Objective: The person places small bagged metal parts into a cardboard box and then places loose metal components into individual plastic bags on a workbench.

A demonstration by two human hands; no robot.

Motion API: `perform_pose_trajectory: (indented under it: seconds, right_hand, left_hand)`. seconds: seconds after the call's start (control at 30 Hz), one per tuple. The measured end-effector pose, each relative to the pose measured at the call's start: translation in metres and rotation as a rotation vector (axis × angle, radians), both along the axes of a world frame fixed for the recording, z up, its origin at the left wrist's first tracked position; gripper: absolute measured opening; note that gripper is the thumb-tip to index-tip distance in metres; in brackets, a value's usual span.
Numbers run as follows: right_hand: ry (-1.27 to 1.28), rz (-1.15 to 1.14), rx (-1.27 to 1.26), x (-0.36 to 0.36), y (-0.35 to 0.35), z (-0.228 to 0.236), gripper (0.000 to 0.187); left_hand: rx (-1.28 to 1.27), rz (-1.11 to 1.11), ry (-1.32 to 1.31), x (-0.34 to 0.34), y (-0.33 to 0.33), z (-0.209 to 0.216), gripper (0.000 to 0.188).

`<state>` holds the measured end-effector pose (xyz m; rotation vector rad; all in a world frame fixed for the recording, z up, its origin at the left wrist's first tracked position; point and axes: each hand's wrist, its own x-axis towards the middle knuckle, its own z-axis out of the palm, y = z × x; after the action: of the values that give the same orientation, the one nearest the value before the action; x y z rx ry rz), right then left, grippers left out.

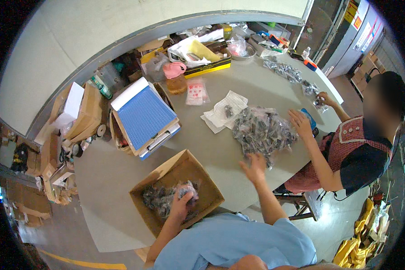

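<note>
Pale blue shirt cloth (pixel 243 240) is filling the near edge, and just beyond it a brown cardboard box (pixel 159 175) is sitting open on the grey desk (pixel 105 207). Small clear packets (pixel 159 198) with dark contents are lying inside, mostly toward the box's left and middle. Over them the left hand (pixel 183 203) is reaching in, its fingers curling around a bunched clear bag; I'm not able to tell whether they are grasping one or several. Out to the right, the right hand (pixel 254 167) is hovering at the near edge of a broad heap of similar packets (pixel 261 130), fingers spread and grasping nothing that I'm seeing; whether they are touching the film is staying unclear from here.

Each packet is looking light and limp, its thin film probably slippery and crinkling, with small, apparently firmer pieces sitting within. Pinching across the filled middle is seeming surer than tugging at a loose corner, which could be sliding away or tearing.

Beyond the heap's left side, white paper (pixel 236 100) is lying with a little dark cluster (pixel 229 110) on top. Across the heap, a co-worker (pixel 346 153) in a red checked apron is stretching one arm beside it and the other toward a row of packets (pixel 285 72).
</note>
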<state>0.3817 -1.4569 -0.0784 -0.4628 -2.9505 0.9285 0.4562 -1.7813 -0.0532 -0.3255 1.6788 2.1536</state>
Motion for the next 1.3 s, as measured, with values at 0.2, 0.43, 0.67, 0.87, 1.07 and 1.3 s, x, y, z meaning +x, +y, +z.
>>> perform_pose_trajectory:
  seconds: [0.2,0.43,0.67,0.87,1.07,1.3]
  right_hand:
    - [0.187,-0.02,0.351,0.045,0.038,-0.06,0.054]
    - [0.412,0.224,0.235,0.083,0.009,-0.059,0.025]
    - [0.306,-0.419,-0.263,0.067,0.022,-0.052,0.036]
    - [0.035,-0.228,0.08,0.023,0.091,-0.082,0.072]
    - [-0.183,-0.078,-0.097,0.042,0.058,-0.045,0.059]
    - [-0.2,0.035,-1.1,0.073,-0.028,0.045,0.048]
  left_hand:
    - [-1.372,-0.414,0.62,0.021,-0.006,0.017,0.05]
    - [-1.375,-0.5,0.577,0.03,-0.004,0.011,0.047]
    - [-1.369,-0.472,0.635,0.036,-0.01,0.003,0.048]
    - [-1.357,-0.463,0.648,0.031,-0.008,0.002,0.047]
    - [-1.408,-0.44,0.549,0.039,0.0,0.018,0.044]
    - [-0.543,-0.238,0.563,0.03,0.016,0.039,0.049]
